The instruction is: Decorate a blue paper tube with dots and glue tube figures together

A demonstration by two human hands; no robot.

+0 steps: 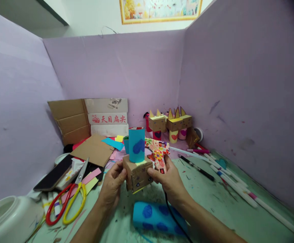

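Note:
My left hand grips the left side of a small cardboard box held above the table. A light blue paper tube with a dark blue heart stands on top of the box. My right hand holds a floral-patterned glue gun, whose black cord runs down past my wrist, and its thumb presses the box's right side. A blue roll with dark dots lies on the table just below my hands.
Red and yellow scissors, a phone, cardboard sheets and paper scraps lie left. A white tub sits bottom left. Finished cardboard figures stand at the back; several markers lie right. Purple walls enclose the desk.

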